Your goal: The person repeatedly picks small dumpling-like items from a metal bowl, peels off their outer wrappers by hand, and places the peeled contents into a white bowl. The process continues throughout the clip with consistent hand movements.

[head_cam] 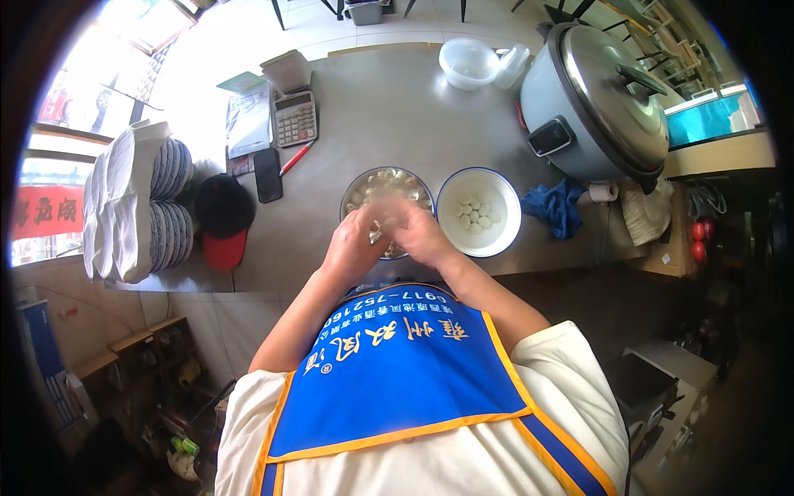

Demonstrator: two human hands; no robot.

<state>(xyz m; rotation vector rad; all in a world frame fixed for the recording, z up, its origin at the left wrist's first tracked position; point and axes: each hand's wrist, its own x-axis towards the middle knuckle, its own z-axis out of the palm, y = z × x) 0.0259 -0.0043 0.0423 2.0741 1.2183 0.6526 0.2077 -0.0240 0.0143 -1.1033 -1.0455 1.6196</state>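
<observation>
My left hand [352,243] and my right hand [424,232] meet over the blue-rimmed bowl [343,197] that holds speckled quail eggs [379,180] and bits of shell. Between the curled fingers is a small quail egg, with a speckled, whitish piece of shell [375,234] showing by the left thumb. The fingertips are blurred and cover most of this egg. Close on the right stands a white enamel bowl [510,216] with a blue rim. Several peeled white eggs [474,214] lie on its bottom, apparently in clear liquid.
Right of the bowls are a blue cloth [556,208] and a large rice cooker [583,111]. Clear plastic bowls [468,65] stand at the back. To the left are a phone [268,175], a red pen [296,159], a calculator [296,119], a cap [224,217] and cloth-covered stacked plates [170,232].
</observation>
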